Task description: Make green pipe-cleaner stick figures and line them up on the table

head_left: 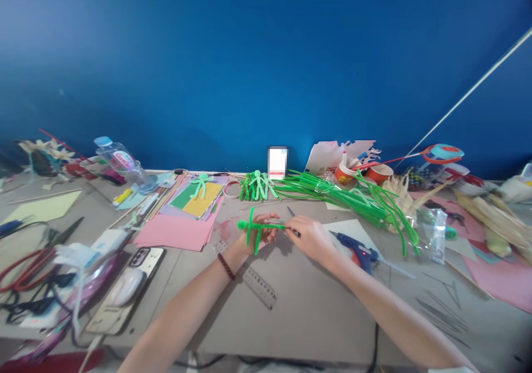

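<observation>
A bright green pipe-cleaner figure (254, 226), with a round knob at one end and two crosspieces, lies level across my left hand (265, 230). The left fingers curl around its long stem, and a dark red braided bracelet (226, 266) circles that wrist. My right hand (308, 235) pinches the stem's right-hand end, where a small dark piece shows at the fingertips; I cannot make out what it is. Behind the hands stand several finished-looking green pipe-cleaner figures (258, 185). A clear ruler (260, 287) lies on the table below my left hand.
Long green pipe cleaners (344, 198) spread at the back right. A blue glue gun (359, 252) rests on white paper right of my right arm. At left are pink paper sheets (177, 231), a phone (112, 320) with a white mouse (127, 286), and a bottle (124, 162).
</observation>
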`<state>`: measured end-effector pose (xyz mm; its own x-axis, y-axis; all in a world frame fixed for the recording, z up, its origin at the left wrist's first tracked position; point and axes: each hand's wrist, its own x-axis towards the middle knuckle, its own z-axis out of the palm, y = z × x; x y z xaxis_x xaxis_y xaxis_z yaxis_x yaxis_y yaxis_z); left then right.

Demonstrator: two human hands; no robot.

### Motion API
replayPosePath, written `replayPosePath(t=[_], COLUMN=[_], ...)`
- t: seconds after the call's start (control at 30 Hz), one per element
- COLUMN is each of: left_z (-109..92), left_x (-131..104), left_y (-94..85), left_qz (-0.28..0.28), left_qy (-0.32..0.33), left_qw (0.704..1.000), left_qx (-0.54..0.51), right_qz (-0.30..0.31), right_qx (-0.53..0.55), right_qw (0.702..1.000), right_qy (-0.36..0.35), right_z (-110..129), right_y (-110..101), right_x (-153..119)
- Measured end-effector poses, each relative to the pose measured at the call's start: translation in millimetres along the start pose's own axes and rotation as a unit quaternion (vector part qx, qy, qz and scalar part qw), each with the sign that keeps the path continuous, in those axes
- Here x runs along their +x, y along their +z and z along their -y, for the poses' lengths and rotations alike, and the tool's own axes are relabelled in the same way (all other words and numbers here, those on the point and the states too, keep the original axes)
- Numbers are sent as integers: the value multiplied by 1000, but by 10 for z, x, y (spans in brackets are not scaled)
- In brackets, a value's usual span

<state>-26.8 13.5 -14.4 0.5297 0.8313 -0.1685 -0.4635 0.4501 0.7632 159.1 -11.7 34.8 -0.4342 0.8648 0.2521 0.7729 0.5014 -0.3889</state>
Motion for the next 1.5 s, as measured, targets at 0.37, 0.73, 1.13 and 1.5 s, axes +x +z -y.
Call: replayPosePath(t=[0.37,0.73,1.13,1.5], left_z=[-30,-55,41,17], left_x=[79,42,66,77], left_y=[-56,49,46,7], left_qz=[-2,-34,-54,-39], left_qy=[-23,30,40,31], left_qw=[989,995,998,998], left_qx=[-143,-83,0,36], right_qz=[-71,-64,-33,94], right_qx=[-67,47,258,502], right_qw=[995,995,962,822], right_qy=[11,62,86,251], right_z=[-82,-49,92,16], right_y=[99,56,190,94], right_x=[-27,2,-41,18])
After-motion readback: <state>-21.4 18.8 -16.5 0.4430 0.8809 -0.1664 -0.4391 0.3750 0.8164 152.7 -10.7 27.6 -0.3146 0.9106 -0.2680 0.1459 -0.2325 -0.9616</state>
